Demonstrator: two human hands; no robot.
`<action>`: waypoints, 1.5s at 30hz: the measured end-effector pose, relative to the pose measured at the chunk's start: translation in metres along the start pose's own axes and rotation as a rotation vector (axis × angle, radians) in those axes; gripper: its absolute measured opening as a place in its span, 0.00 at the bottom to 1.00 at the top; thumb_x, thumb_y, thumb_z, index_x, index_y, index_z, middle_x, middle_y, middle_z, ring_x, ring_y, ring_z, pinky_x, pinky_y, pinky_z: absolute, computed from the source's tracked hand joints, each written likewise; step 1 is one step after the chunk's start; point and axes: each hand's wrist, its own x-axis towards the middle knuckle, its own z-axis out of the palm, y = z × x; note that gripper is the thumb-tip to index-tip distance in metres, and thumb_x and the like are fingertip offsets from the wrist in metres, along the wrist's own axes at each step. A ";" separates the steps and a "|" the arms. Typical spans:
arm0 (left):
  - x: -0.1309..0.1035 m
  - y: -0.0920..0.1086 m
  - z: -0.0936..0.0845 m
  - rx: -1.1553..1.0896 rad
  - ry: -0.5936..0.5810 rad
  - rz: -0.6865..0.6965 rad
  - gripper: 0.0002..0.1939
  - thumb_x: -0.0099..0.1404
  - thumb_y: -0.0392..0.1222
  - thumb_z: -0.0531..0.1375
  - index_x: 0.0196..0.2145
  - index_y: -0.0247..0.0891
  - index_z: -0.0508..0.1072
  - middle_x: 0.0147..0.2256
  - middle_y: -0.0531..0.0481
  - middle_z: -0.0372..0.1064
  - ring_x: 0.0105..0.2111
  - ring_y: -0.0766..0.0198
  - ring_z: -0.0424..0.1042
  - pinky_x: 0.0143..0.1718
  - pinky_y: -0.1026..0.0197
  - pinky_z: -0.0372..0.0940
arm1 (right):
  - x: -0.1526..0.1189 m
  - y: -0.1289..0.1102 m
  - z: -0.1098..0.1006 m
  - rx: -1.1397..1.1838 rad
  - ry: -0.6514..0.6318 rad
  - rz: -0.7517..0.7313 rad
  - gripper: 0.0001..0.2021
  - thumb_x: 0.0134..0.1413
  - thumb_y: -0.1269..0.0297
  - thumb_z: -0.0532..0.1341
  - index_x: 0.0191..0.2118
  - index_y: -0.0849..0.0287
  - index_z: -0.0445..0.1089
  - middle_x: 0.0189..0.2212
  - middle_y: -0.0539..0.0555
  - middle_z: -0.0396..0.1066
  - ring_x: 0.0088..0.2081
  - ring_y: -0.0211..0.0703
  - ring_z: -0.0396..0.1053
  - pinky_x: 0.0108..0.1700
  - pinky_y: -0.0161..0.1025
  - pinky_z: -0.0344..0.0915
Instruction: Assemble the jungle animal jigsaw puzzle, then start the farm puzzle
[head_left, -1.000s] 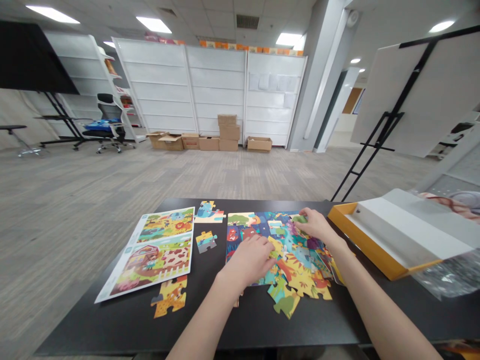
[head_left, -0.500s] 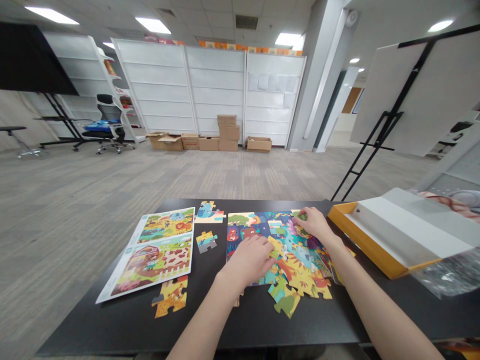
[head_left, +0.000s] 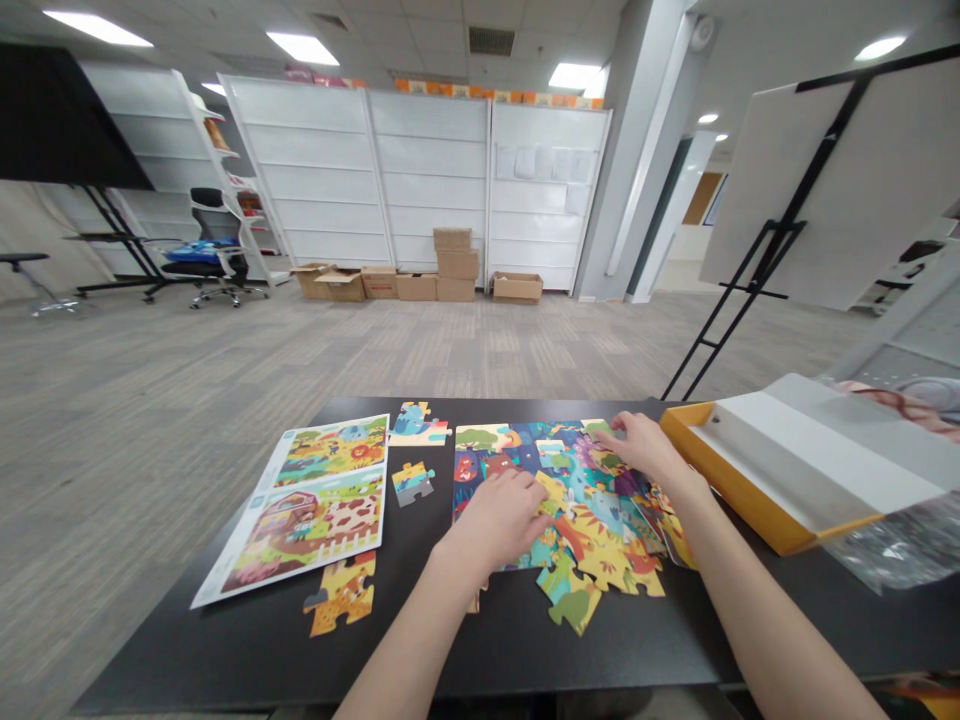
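A colourful picture board (head_left: 474, 440) lies on the black table, with loose jigsaw pieces (head_left: 600, 545) heaped over its right half and front edge. My left hand (head_left: 499, 515) rests palm down on the board, fingers loosely bent and thumb apart, beside a yellow piece (head_left: 551, 492). At the board's far right corner lies a green jigsaw piece (head_left: 598, 428). My right hand (head_left: 646, 447) is just right of it, fingers apart, fingertips over the board's edge. Nothing shows in its grasp. Both palms are hidden from view.
A printed picture sheet (head_left: 315, 505) lies on the left, with a leopard-patterned piece (head_left: 343, 595) by its near edge. More joined pieces (head_left: 412, 480) lie between sheet and board. An open yellow-and-white box (head_left: 772, 480) and clear plastic wrapping (head_left: 892, 545) occupy the table's right side.
My right hand has moved a little to the right, off the green piece, which stays at the board's corner. My left hand has barely moved.
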 end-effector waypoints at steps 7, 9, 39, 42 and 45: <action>-0.001 -0.002 0.001 0.001 0.012 -0.001 0.12 0.72 0.49 0.57 0.41 0.38 0.74 0.42 0.43 0.73 0.46 0.52 0.73 0.48 0.52 0.67 | -0.018 -0.001 -0.017 -0.112 -0.188 -0.034 0.21 0.45 0.42 0.68 0.29 0.57 0.69 0.30 0.59 0.76 0.32 0.52 0.73 0.28 0.40 0.57; 0.000 -0.002 0.001 -0.001 0.009 -0.007 0.12 0.72 0.48 0.57 0.41 0.37 0.74 0.42 0.43 0.74 0.46 0.52 0.73 0.49 0.52 0.67 | -0.021 -0.004 -0.018 -0.119 -0.186 -0.039 0.20 0.44 0.45 0.69 0.29 0.57 0.69 0.29 0.59 0.76 0.31 0.52 0.73 0.28 0.40 0.57; -0.001 -0.003 0.002 0.012 0.000 -0.008 0.12 0.71 0.48 0.58 0.42 0.36 0.74 0.43 0.43 0.74 0.47 0.52 0.72 0.49 0.52 0.67 | -0.015 0.004 -0.016 -0.088 -0.256 -0.111 0.21 0.52 0.48 0.66 0.45 0.59 0.75 0.39 0.63 0.78 0.42 0.57 0.76 0.41 0.42 0.65; -0.001 -0.003 0.002 0.011 -0.003 -0.009 0.12 0.71 0.48 0.58 0.41 0.37 0.74 0.43 0.43 0.74 0.47 0.52 0.72 0.50 0.52 0.67 | -0.016 0.002 -0.018 -0.080 -0.260 -0.112 0.21 0.52 0.47 0.66 0.44 0.58 0.75 0.38 0.62 0.79 0.41 0.57 0.76 0.39 0.41 0.65; 0.000 -0.003 0.002 0.013 -0.007 -0.006 0.12 0.71 0.48 0.58 0.41 0.36 0.74 0.44 0.43 0.73 0.47 0.51 0.72 0.50 0.51 0.67 | -0.016 -0.001 -0.022 -0.084 -0.270 -0.112 0.21 0.52 0.47 0.66 0.44 0.59 0.76 0.39 0.62 0.79 0.42 0.56 0.77 0.40 0.40 0.65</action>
